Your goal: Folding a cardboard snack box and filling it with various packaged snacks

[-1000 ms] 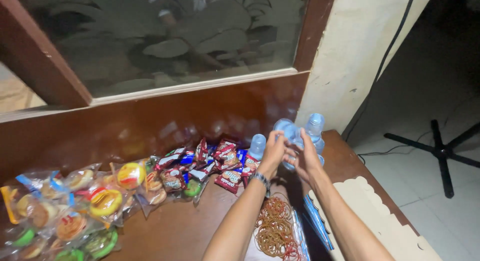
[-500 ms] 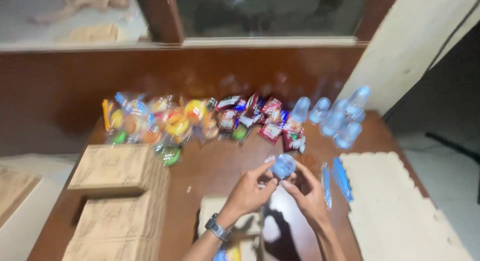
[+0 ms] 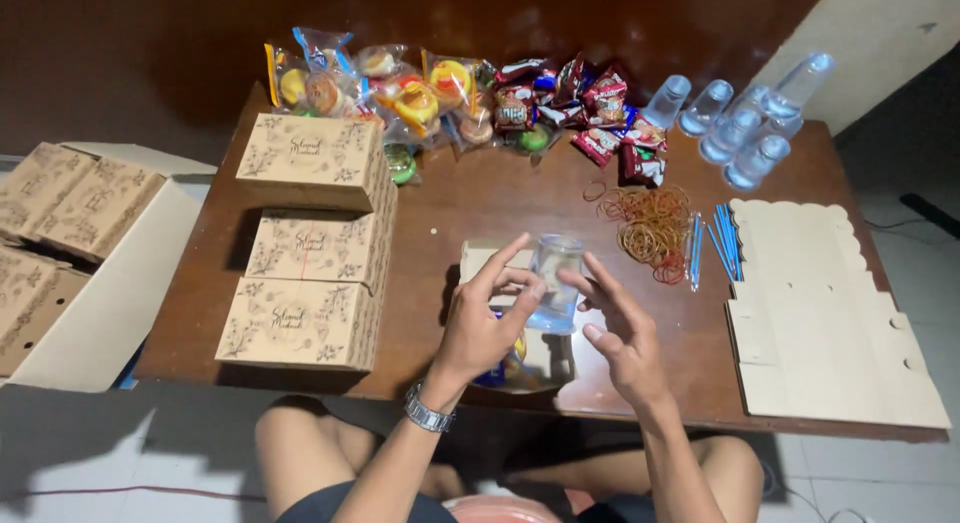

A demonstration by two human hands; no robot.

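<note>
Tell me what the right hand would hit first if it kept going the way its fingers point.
The right hand points up and left across the table, so its fingertips would first meet the clear water cup held between both hands. They already look on or nearly on it; depth is unclear.

This looks like a room at home turned into a snack-box packing corner: a wooden desk (image 3: 480, 198) against a dark wall, tiled floor below, printed cardboard boxes (image 3: 312, 245) stacked at left, wrapped snacks (image 3: 450, 93) heaped far, sealed water cups (image 3: 735, 118) far right, flat box blanks (image 3: 820, 313) at right.
</note>
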